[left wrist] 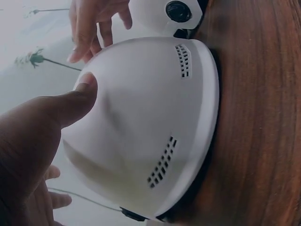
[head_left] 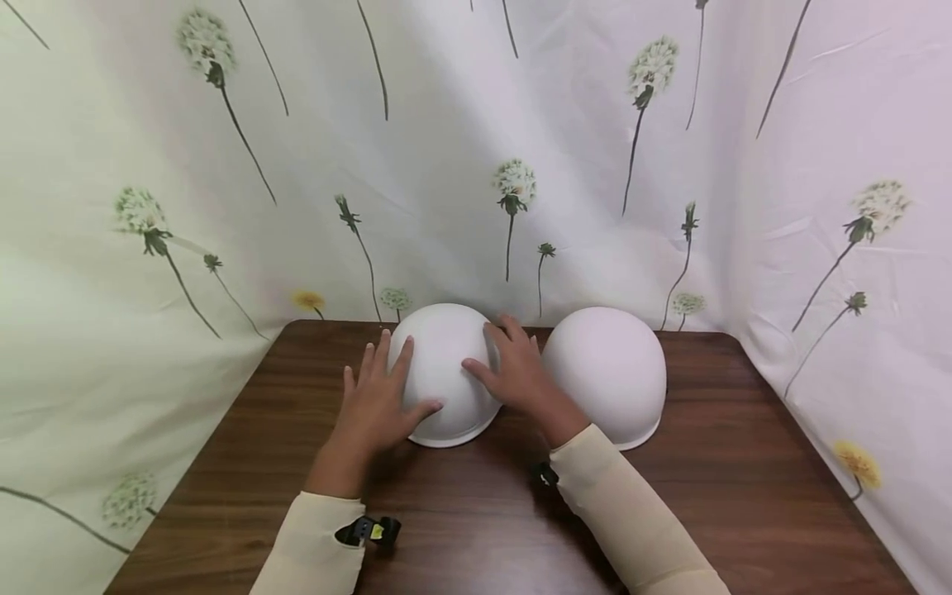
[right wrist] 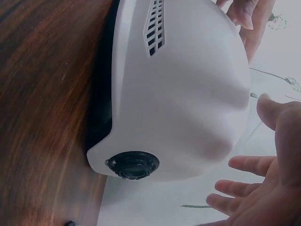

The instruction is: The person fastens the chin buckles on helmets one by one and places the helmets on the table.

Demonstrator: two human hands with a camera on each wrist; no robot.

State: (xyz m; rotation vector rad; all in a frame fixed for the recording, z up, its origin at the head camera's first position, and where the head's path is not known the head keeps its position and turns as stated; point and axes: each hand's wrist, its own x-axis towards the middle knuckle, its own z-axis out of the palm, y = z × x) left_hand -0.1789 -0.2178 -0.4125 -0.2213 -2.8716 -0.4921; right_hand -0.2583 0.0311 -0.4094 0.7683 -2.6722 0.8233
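Observation:
Two white safety helmets sit dome up on the wooden table. Around the left helmet (head_left: 446, 372) both bare hands are held with fingers spread. My left hand (head_left: 375, 409) is at its near left side, thumb over the white shell; whether it touches cannot be told. On the other side, my right hand (head_left: 521, 372) reaches to the helmet's right, and the right wrist view shows a gap between fingers and shell. Slotted vents (left wrist: 162, 162) and a black round fitting (right wrist: 134, 165) mark this helmet. Beside it stands the right helmet (head_left: 606, 372), partly behind my right wrist.
The dark brown wooden table (head_left: 461, 529) has rounded back corners. White cloth (head_left: 446, 149) printed with dandelions hangs behind it and along both sides. Both helmets are near the table's back edge. Black straps with small devices (head_left: 368, 530) are on the wrists.

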